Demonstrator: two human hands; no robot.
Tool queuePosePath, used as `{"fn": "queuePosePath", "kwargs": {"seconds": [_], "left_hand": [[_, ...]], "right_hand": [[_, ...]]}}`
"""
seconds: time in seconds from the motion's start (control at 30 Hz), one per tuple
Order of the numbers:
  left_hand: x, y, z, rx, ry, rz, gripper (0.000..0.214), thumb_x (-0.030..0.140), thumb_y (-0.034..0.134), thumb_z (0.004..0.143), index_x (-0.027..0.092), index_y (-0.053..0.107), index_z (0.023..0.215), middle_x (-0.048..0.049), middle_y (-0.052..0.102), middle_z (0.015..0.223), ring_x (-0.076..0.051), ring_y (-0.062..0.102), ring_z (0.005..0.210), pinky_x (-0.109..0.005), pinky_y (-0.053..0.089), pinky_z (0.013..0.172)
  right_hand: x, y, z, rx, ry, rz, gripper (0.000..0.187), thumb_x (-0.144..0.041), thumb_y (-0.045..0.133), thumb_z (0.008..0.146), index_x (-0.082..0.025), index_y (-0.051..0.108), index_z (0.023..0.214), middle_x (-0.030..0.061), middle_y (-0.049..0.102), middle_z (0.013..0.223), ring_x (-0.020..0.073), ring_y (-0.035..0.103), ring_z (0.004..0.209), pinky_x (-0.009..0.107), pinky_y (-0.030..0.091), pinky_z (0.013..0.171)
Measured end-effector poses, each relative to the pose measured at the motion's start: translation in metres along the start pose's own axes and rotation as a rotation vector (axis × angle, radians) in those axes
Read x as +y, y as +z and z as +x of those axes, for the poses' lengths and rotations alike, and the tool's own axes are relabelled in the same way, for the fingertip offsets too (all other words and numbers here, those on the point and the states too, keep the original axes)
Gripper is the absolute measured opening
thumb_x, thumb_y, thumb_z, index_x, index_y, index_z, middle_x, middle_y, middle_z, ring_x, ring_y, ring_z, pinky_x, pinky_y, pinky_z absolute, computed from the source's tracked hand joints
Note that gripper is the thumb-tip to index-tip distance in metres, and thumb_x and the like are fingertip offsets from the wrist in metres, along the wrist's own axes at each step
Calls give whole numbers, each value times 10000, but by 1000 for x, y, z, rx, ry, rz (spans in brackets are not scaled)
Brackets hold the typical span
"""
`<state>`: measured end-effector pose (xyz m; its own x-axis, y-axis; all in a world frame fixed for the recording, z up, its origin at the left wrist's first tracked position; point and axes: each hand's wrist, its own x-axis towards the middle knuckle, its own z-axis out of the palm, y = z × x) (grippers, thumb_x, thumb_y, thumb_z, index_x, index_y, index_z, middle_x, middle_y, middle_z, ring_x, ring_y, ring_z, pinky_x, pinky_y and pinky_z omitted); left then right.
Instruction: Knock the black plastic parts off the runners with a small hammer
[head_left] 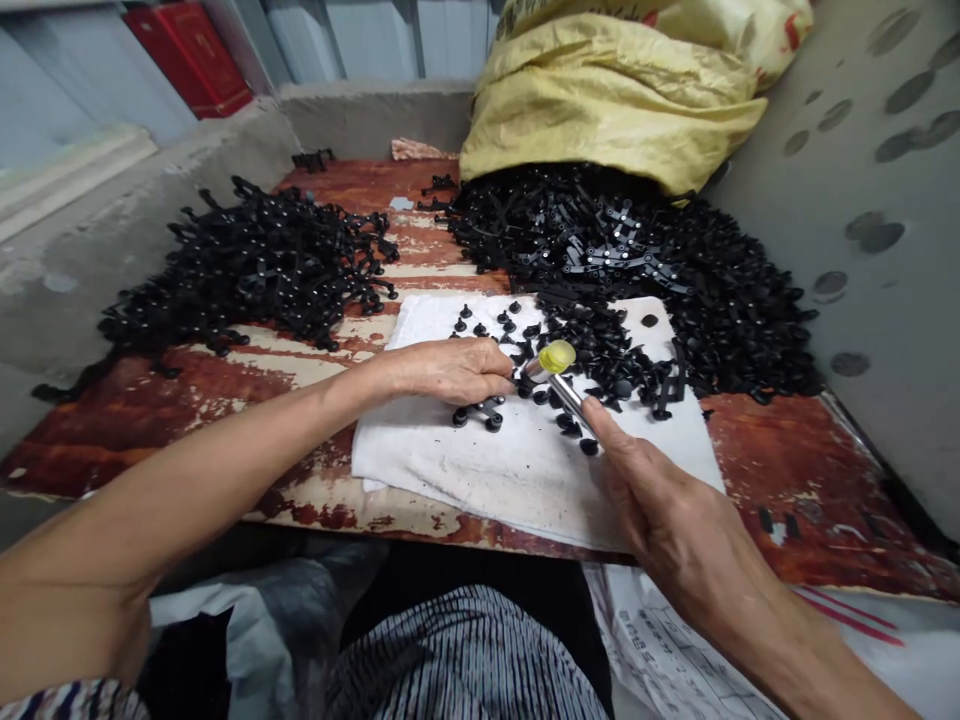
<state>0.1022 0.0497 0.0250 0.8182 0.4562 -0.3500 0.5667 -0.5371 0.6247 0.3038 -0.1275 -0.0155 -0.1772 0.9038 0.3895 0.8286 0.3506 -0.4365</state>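
Observation:
My right hand [656, 490] is closed round the shiny metal handle of a small mallet [568, 392] with a yellowish, see-through face. The mallet's head is just right of my left fingertips, above the white cloth [480, 490]. My left hand [457, 370] is curled, palm down, over a small black linked part [484, 412]; two round feet of it stick out below the fingers, and the rest is hidden. Around both hands lie loose black round-headed studs [589, 350], some standing upright on the cloth.
Black linked parts form a heap [262, 260] at the left. A larger heap [750, 300] spills from a yellow woven sack [607, 100] at the back right. Worn red-brown board [300, 480] lies under the cloth. A concrete ledge [225, 150] and a spotted grey panel [870, 200] bound the sides.

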Motion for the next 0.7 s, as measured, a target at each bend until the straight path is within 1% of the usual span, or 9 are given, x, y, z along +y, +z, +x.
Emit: {"fn": "queuePosePath", "kwargs": {"seconds": [0.03,0.13,0.17,0.3,0.43,0.5,0.6,0.63,0.7], "left_hand": [[0,1,0,1,-5,-3,266,174,454,874,194,425,611,52,363,558,-97,333,527,-244,269,520],[-2,2,1,-4,-10,-28,297,201,445,890,198,398,598,56,341,543,-93,317,514,-243,254,508],[-3,2,1,-6,-10,-23,297,207,445,893,198,398,600,56,345,543,-92,321,512,-242,256,508],[-5,2,-5,52,-1,80,273,234,465,902,192,445,633,48,398,562,-98,368,517,-245,266,518],[16,10,-23,80,72,152,289,300,465,938,184,539,685,33,461,579,-107,394,529,-254,268,530],[33,18,-33,74,135,177,256,273,465,940,193,568,719,30,487,595,-115,416,547,-256,284,552],[48,30,-43,63,139,233,216,248,462,939,206,583,766,13,555,651,-140,490,602,-264,335,598],[49,33,-46,115,125,247,195,285,474,943,208,593,809,-4,603,720,-157,535,662,-272,365,631],[46,39,-52,335,61,240,216,400,505,936,207,602,944,-53,665,928,-205,593,848,-300,417,730]], "right_hand": [[-1,0,1,-13,-13,-3,680,-69,449,949,-328,317,1563,95,682,1287,270,731,1000,401,637,799],[-3,-1,2,108,-27,-1,723,-53,463,947,-330,254,1582,93,656,1328,255,715,1047,386,620,847],[-3,-1,3,140,-23,-9,702,-52,457,947,-320,287,1573,93,668,1309,260,708,1064,381,619,842],[-1,-6,12,-16,36,46,461,-157,441,973,-207,512,1426,114,744,1122,270,739,950,371,625,743],[-9,-8,26,58,254,337,278,-326,545,950,-213,617,1194,37,710,816,185,670,632,281,560,539],[-15,-3,30,3,361,565,207,-383,613,905,-215,641,1022,-24,608,643,134,537,460,244,468,415],[-24,8,28,-125,482,864,279,-484,653,860,-208,609,872,-86,450,489,97,360,340,226,333,311],[-26,11,26,-126,509,913,309,-511,654,853,-208,596,854,-91,435,472,94,347,335,222,319,307],[-29,14,20,-47,573,938,338,-537,655,847,-210,572,835,-92,437,457,92,360,339,214,325,321]]}}
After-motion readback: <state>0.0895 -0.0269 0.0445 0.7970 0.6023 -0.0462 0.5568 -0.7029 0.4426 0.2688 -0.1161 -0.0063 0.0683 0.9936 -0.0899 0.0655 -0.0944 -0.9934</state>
